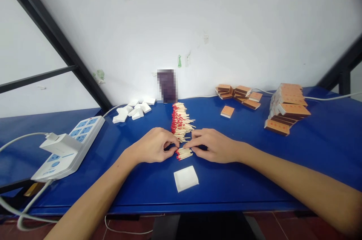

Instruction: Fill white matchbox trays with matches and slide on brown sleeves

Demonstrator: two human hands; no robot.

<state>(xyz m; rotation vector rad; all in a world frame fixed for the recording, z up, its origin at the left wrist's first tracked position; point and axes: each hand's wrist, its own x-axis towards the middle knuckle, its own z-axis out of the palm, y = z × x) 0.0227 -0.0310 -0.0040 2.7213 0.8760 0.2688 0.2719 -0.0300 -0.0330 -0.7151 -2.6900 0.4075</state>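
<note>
A small row of matches (184, 153) lies between my hands on the blue table, red heads to the left. My left hand (157, 145) is at the head end, with thumb and index finger closed on a match at the row's far edge. From the other side, my right hand (216, 145) reaches in with its index finger stretched onto the matches and its thumb apart, near their bare ends. A larger heap of matches (181, 121) lies just beyond my fingers. Nearer me is a white matchbox tray (186, 178).
Several white matchbox trays (132, 111) lie at the back left. Orange matchboxes (240, 94) are piled at the back right, with one single matchbox (227, 111) in front and a larger stack (288, 108) farther right. A power strip (82, 145) with cables sits left.
</note>
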